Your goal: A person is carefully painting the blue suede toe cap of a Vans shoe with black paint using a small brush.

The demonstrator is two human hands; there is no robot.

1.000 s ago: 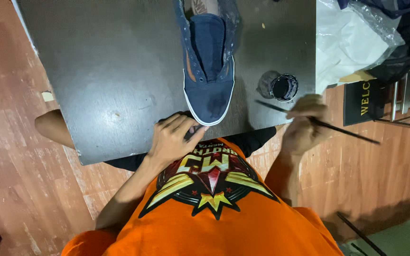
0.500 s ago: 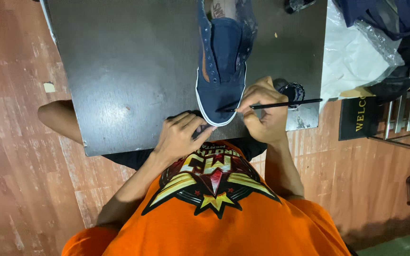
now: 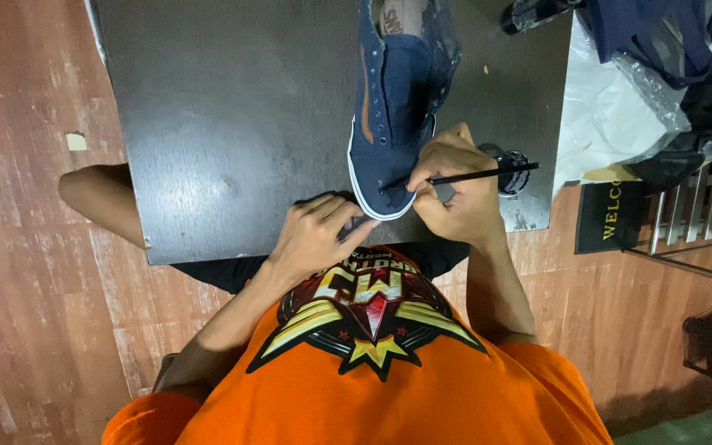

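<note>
The right hand (image 3: 455, 194), back from the small jar (image 3: 514, 161), now pinches a thin brush (image 3: 463, 177) against the navy shoe (image 3: 395, 107) toe on the counter (image 3: 232, 132), while the left hand (image 3: 316, 235) steadies the toe, fingers curled.

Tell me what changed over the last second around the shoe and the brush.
The right hand carried the thin black brush from off the table's right edge, near the small dark jar, leftward onto the toe of the navy shoe, where its tip now touches. The left hand stayed at the shoe's toe end. Shoe and jar kept their places on the dark table.
</note>
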